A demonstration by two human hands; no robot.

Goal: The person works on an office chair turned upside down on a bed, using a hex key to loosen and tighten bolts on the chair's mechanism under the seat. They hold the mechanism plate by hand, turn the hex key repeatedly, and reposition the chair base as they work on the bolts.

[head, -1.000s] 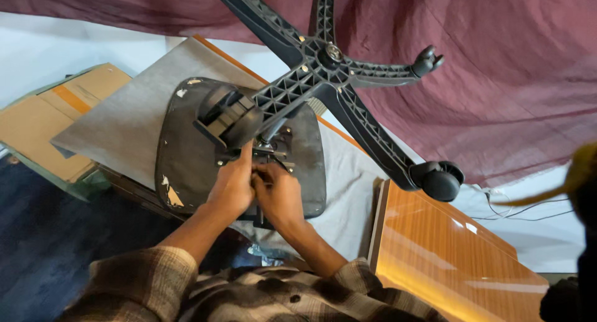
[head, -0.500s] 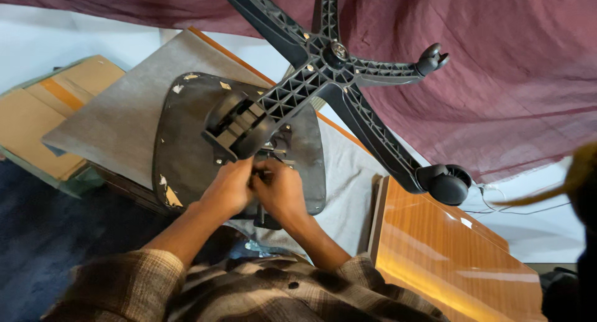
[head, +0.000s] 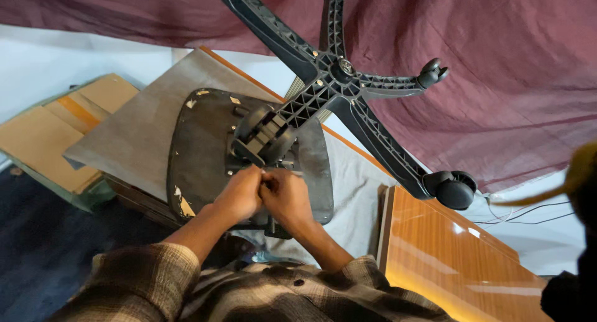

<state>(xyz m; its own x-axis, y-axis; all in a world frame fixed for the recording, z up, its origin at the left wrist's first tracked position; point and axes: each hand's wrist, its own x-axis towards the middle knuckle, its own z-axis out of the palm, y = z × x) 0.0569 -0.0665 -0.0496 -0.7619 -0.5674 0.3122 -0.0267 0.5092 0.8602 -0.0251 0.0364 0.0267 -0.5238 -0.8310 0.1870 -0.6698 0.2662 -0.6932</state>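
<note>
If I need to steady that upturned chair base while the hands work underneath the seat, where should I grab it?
Probably the long ribbed arm of the star base that slants toward the large caster, gripped mid-length from the right side. It is bare there, narrow enough to wrap, and apart from the left hand and right hand, which are pressed together at the seat plate.

Whatever the left hand (head: 239, 194) and right hand (head: 287, 197) pinch stays hidden behind the knuckles — the grip cannot be read. Two arms of the chair base (head: 336, 79) run off the top edge.
</note>
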